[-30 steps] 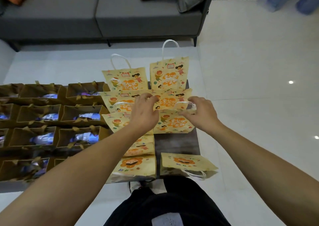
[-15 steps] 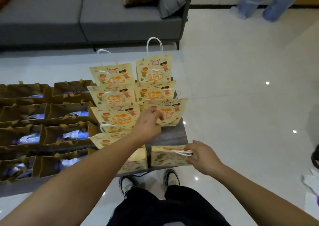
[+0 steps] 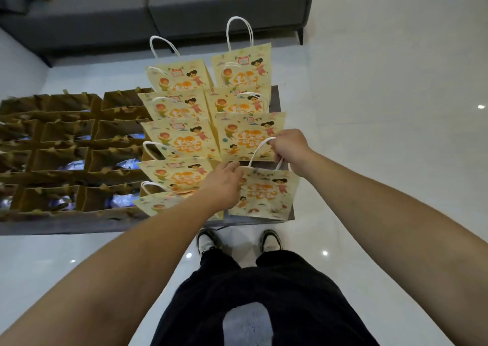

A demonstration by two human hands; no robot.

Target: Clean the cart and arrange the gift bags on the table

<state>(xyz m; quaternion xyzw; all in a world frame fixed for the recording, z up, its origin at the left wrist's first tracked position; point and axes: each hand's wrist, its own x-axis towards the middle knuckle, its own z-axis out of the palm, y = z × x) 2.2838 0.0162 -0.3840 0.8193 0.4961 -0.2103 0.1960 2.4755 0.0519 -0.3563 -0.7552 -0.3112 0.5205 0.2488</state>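
Several yellow cartoon-printed gift bags stand in two rows on the dark table (image 3: 276,96). The nearest bag of the right row (image 3: 266,195) is upright at the table's front right corner. My right hand (image 3: 289,147) grips its white rope handles from above. My left hand (image 3: 223,184) pinches the bag's top left edge. Behind it stands another yellow bag (image 3: 248,134), with two more further back. The left row (image 3: 177,137) runs from the front edge to the back.
Several open brown gift bags (image 3: 66,158) with shiny blue contents fill the table's left part. A grey sofa (image 3: 158,7) stands behind the table. White glossy floor lies to the right. My shoes (image 3: 269,240) are right at the table's front edge.
The flat bag at the front right has been raised upright by its handles. My right hand rose with it, and my left hand came down from the bag behind to this one's top edge.
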